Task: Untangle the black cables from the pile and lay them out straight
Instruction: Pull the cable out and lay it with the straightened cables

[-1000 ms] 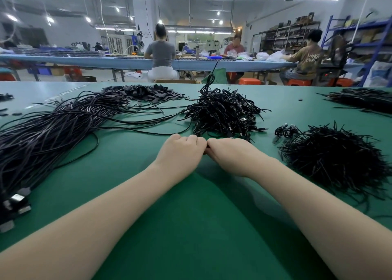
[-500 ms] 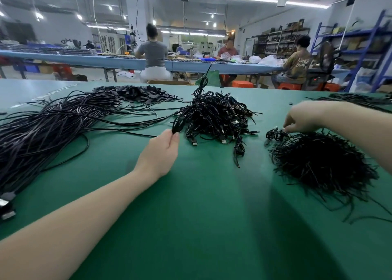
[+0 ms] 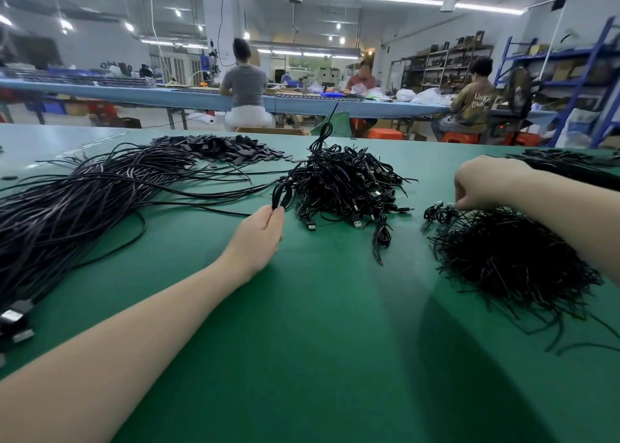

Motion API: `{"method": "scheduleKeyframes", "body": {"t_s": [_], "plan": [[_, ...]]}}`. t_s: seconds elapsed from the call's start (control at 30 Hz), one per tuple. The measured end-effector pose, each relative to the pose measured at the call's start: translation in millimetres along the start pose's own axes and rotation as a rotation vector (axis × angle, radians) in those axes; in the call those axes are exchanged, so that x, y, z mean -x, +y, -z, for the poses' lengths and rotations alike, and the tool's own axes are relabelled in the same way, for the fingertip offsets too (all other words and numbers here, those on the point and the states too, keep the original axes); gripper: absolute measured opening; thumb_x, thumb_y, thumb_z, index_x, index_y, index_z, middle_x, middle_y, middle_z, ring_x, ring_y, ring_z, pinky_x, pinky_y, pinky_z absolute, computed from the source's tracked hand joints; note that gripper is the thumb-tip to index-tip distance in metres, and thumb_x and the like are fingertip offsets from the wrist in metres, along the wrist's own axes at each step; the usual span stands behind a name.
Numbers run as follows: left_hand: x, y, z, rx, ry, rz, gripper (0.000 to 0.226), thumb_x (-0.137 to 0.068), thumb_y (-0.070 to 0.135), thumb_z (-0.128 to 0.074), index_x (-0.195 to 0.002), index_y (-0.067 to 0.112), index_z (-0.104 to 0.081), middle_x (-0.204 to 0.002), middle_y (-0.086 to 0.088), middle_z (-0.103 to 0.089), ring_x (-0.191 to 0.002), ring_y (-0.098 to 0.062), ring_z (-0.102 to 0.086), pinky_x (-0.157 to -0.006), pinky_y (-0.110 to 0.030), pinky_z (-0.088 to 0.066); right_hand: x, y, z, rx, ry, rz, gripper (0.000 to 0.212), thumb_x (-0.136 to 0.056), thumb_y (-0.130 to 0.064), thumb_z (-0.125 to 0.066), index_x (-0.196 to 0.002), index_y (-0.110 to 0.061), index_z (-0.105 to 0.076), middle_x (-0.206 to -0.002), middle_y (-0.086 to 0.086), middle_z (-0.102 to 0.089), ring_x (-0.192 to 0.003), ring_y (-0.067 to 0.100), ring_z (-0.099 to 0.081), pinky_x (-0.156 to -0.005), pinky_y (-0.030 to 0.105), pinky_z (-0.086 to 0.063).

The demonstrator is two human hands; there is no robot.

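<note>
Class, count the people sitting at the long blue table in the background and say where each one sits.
3: a person in a grey top left of centre, a person in a reddish top across the blue table, a person in an olive shirt at right. Others may be hidden.

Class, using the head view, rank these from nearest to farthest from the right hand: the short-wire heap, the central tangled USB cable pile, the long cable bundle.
From the right hand:
1. Short-wire heap, just below it.
2. Central tangled USB cable pile, mid-table.
3. Long cable bundle, far left.

Big workshop here: tube lights (image 3: 409, 1) overhead, a long blue bench (image 3: 141, 95) with seated workers (image 3: 246, 86), blue shelving (image 3: 577, 73) on the right.
</note>
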State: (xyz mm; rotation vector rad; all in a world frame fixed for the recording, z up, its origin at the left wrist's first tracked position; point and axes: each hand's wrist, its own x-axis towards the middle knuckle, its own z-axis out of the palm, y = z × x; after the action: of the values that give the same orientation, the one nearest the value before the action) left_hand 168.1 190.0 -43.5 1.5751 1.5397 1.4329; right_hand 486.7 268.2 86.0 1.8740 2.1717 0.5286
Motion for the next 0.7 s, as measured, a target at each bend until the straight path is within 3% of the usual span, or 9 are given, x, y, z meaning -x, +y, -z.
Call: {"method": "scheduleKeyframes", "body": {"t_s": [0.1, 0.23, 0.3, 0.37, 0.53, 0.63, 0.7], "plan": [[-1, 0, 0, -0.007, -0.022, 0.005, 0.032, -0.101, 0.034, -0.037, -0.075, 0.015, -0.038, -0.055, 0.011, -0.039, -0.046, -0.008, -0.034, -0.054, -0.031, -0.03, 1, -3, 5, -0.248, 0.043, 0.02, 0.013, -0.088, -0.028, -0.064, -0.09, -0.017, -0.07, -0.094, 0.001, -0.069, -0.089, 0.021, -0.06, -0.082, 0.033, -0.053], [-2, 3, 0, 0.074, -0.092, 0.066, 0.03, -0.104, 0.03, -0.034, -0.079, 0.015, -0.04, -0.06, 0.006, -0.036, -0.048, -0.01, -0.03, -0.049, -0.025, -0.029, 16, -34, 15, -0.839, 0.462, 0.118, 0.009, -0.09, -0.023, -0.063, -0.089, -0.017, -0.07, -0.078, -0.002, -0.07, -0.077, 0.018, -0.067, -0.07, 0.029, -0.05], [-2, 5, 2, 0.129, -0.147, 0.104, 0.03, -0.104, 0.03, -0.032, -0.08, 0.015, -0.04, -0.057, 0.008, -0.034, -0.047, -0.008, -0.028, -0.046, -0.021, -0.028, 31, -66, 23, -1.203, 0.482, 0.192, 0.003, -0.089, -0.021, -0.066, -0.086, -0.02, -0.066, -0.073, -0.002, -0.071, -0.072, 0.016, -0.071, -0.068, 0.032, -0.058], [-3, 7, 4, 0.131, -0.183, 0.117, 0.03, -0.105, 0.03, -0.031, -0.08, 0.015, -0.04, -0.056, 0.009, -0.034, -0.046, -0.006, -0.029, -0.044, -0.018, -0.028, 41, -104, 25, -1.413, 0.431, 0.271, 0.003, -0.087, -0.018, -0.069, -0.086, -0.019, -0.066, -0.073, -0.002, -0.073, -0.069, 0.01, -0.071, -0.065, 0.027, -0.06], [1, 14, 2, 0.008, -0.124, 0.096, 0.029, -0.103, 0.029, -0.037, -0.079, 0.015, -0.039, -0.067, -0.001, -0.043, -0.052, -0.015, -0.038, -0.05, -0.026, -0.036, 49, -183, 6, -1.389, 0.508, 0.298, 0.005, -0.083, -0.018, -0.07, -0.079, -0.02, -0.067, -0.069, -0.009, -0.067, -0.059, -0.005, -0.058, -0.057, 0.009, -0.045], [3, 13, 0, -0.337, -0.109, 0.004, 0.027, -0.102, 0.03, -0.039, -0.084, 0.01, -0.04, -0.087, -0.02, -0.058, -0.075, -0.034, -0.054, -0.07, -0.041, -0.043, 52, -205, -10, -1.456, 0.523, 0.259, 0.005, -0.082, -0.016, -0.07, -0.079, -0.02, -0.068, -0.069, -0.013, -0.065, -0.059, -0.006, -0.057, -0.059, 0.005, -0.042], [4, 14, -1, -0.514, -0.135, -0.052, 0.026, -0.102, 0.032, -0.037, -0.082, 0.014, -0.037, -0.094, -0.021, -0.059, -0.087, -0.036, -0.056, -0.071, -0.039, -0.039, 52, -207, -18, -1.512, 0.543, 0.243, 0.008, -0.081, -0.015, -0.071, -0.077, -0.022, -0.067, -0.069, -0.014, -0.066, -0.06, -0.006, -0.058, -0.06, 0.005, -0.042]]}}
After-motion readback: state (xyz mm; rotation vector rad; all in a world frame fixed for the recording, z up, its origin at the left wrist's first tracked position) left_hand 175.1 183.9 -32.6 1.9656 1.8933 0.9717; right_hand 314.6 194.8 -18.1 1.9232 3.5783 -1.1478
